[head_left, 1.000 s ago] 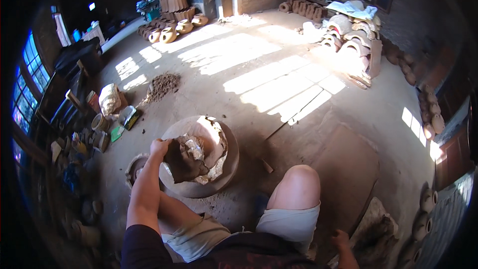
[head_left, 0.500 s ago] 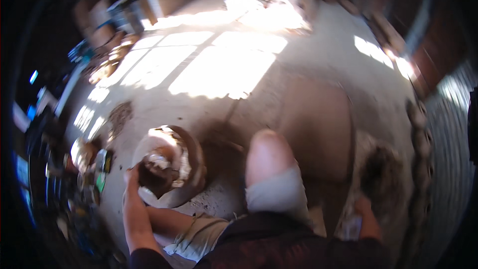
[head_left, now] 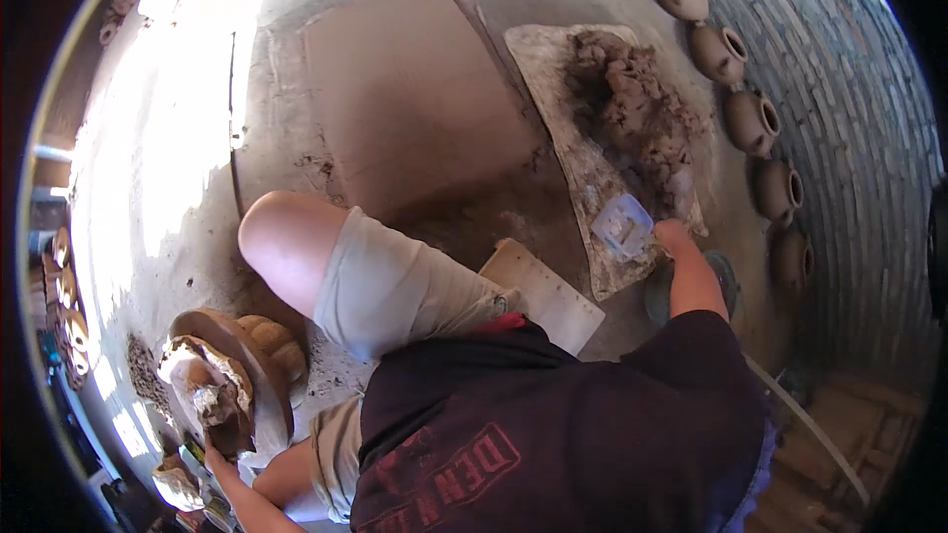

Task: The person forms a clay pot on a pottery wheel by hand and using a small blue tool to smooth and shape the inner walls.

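My right hand [head_left: 673,236] is closed on the edge of a translucent bluish plastic tub [head_left: 624,225]. The tub is above the lower end of a pale sheet [head_left: 549,61], beside a mound of wet brown clay [head_left: 642,118]. At lower left, my left hand [head_left: 215,456] grips the near rim of a rough clay pot [head_left: 229,397]; most of its fingers are hidden. A crumpled pale lining shows inside the pot's opening. The pot sits tilted in this view against a round brown base [head_left: 265,390], next to my bent leg.
Several round clay jars [head_left: 755,123] line the brick wall [head_left: 839,148] on the right. A large flat brown board [head_left: 415,89] lies ahead. A pale wooden board [head_left: 543,298] lies beside my thigh, and a dark bucket [head_left: 726,281] stands under my right forearm.
My view has swung right and down toward the clay mound. The right hand now shows clearly with the plastic tub. My left hand stays at the pot.
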Motion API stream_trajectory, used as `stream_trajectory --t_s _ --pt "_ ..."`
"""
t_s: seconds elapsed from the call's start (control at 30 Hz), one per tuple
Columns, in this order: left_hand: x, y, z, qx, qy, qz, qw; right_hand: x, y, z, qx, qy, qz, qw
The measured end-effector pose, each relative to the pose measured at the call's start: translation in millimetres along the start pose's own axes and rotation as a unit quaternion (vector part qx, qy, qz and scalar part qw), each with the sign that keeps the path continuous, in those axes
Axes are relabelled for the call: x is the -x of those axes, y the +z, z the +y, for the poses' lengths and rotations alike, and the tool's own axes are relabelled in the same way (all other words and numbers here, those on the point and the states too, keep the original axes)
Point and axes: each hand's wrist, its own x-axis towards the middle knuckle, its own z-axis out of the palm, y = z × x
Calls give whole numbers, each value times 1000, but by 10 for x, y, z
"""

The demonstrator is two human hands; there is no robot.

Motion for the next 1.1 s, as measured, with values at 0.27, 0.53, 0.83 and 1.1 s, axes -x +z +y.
stream_trajectory --t_s 0.27,0.53,0.83,1.1 --pt "253 140 -177 -2 -41 -25 999 -121 641 -43 -416 224 49 880" --pt "480 196 -75 -25 -45 -5 999 -550 130 -855 -395 309 75 862" --pt "462 152 -97 -20 -42 13 999 -905 8 -1065 -303 249 18 920" --pt "206 194 -216 38 -37 -18 998 -798 -169 -427 -158 115 -14 981"
